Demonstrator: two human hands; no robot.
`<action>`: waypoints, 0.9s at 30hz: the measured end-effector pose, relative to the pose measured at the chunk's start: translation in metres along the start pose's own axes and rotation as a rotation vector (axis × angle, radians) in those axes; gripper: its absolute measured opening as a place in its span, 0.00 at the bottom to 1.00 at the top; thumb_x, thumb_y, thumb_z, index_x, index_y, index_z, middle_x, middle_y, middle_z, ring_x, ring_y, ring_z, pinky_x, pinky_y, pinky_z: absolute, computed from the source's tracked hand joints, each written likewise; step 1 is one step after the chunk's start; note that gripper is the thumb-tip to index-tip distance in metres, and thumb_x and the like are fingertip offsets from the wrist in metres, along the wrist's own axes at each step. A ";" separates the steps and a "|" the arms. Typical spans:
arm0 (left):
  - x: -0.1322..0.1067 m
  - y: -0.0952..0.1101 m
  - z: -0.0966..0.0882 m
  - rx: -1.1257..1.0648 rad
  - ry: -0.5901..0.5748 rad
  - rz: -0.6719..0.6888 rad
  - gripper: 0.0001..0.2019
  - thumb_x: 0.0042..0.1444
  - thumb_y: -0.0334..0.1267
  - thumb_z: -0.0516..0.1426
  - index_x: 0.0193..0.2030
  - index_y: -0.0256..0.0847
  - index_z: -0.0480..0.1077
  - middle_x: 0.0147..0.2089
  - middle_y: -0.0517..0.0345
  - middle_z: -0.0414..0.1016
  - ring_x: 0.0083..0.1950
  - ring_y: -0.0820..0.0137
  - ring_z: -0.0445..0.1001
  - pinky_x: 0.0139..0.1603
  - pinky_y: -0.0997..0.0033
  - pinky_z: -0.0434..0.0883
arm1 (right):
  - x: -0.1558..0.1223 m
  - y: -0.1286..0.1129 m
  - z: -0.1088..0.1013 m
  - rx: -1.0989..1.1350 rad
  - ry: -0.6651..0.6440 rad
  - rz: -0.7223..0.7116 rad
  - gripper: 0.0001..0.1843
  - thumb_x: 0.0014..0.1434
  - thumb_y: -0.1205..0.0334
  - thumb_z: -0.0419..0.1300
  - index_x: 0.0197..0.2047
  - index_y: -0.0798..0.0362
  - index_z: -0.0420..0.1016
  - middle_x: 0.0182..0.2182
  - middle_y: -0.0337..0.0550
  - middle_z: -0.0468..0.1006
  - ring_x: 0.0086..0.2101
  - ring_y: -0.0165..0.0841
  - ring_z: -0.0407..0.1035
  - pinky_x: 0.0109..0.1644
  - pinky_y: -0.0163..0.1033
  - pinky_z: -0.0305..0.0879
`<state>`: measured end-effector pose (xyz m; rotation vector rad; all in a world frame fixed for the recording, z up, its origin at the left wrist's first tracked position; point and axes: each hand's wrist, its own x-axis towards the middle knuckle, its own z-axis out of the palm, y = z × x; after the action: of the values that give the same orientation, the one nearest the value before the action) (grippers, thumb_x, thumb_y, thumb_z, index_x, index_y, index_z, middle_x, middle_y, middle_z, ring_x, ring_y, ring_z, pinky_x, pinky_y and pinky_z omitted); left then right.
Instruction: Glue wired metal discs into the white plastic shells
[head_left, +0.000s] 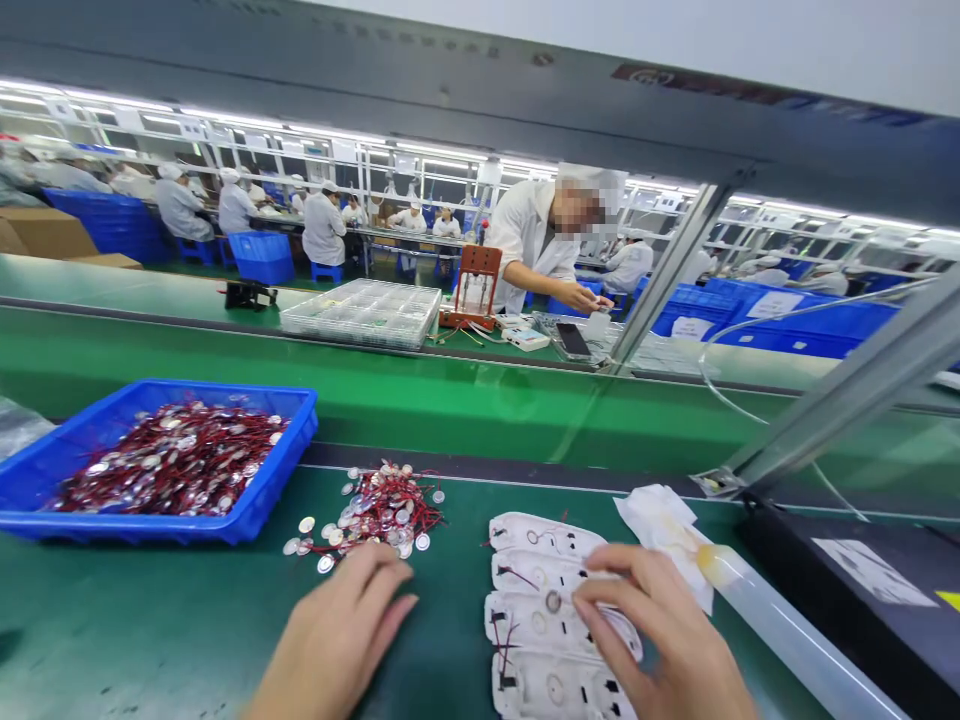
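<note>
White casings (559, 632) as landmark: right hand (686, 640) over their right end, fingers bent, grip unclear; left hand (337, 625) to their left, half-open, nothing visibly held; wired discs (386, 508) upper left.

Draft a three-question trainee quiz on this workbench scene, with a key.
1. True or false: the blue tray stands to the right of the loose pile of red-wired discs.
2. Count: how many white shells show on the green bench?
3. Choose: which of the wearer's hands is at those shells? A) left B) right

Key:
1. False; it stands to the left.
2. Four.
3. B, the right hand.
</note>
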<state>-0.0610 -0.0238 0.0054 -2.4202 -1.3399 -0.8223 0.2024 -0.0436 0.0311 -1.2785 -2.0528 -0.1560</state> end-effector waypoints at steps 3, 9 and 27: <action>-0.011 -0.028 0.018 0.041 -0.114 -0.072 0.14 0.60 0.43 0.43 0.43 0.45 0.67 0.40 0.58 0.71 0.36 0.72 0.74 0.32 0.76 0.72 | -0.003 0.024 0.002 -0.193 -0.001 0.057 0.05 0.54 0.62 0.55 0.28 0.51 0.69 0.42 0.41 0.65 0.44 0.32 0.58 0.41 0.35 0.62; -0.018 -0.038 0.035 -0.105 -0.299 -0.178 0.17 0.61 0.45 0.40 0.34 0.45 0.67 0.36 0.61 0.69 0.33 0.74 0.72 0.31 0.78 0.70 | -0.008 0.027 0.020 -0.058 -0.218 0.327 0.09 0.57 0.63 0.50 0.28 0.51 0.69 0.49 0.40 0.61 0.50 0.35 0.52 0.50 0.47 0.60; -0.010 -0.030 0.009 -0.271 -0.164 -0.295 0.15 0.56 0.54 0.46 0.35 0.46 0.63 0.25 0.70 0.73 0.20 0.81 0.71 0.22 0.89 0.66 | 0.005 0.017 0.034 0.007 -0.258 0.409 0.07 0.52 0.68 0.55 0.24 0.52 0.69 0.48 0.34 0.64 0.51 0.37 0.51 0.50 0.48 0.53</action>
<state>-0.0868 -0.0100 -0.0091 -2.5756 -1.7845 -0.9480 0.1983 -0.0159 0.0041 -1.7570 -1.9428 0.2130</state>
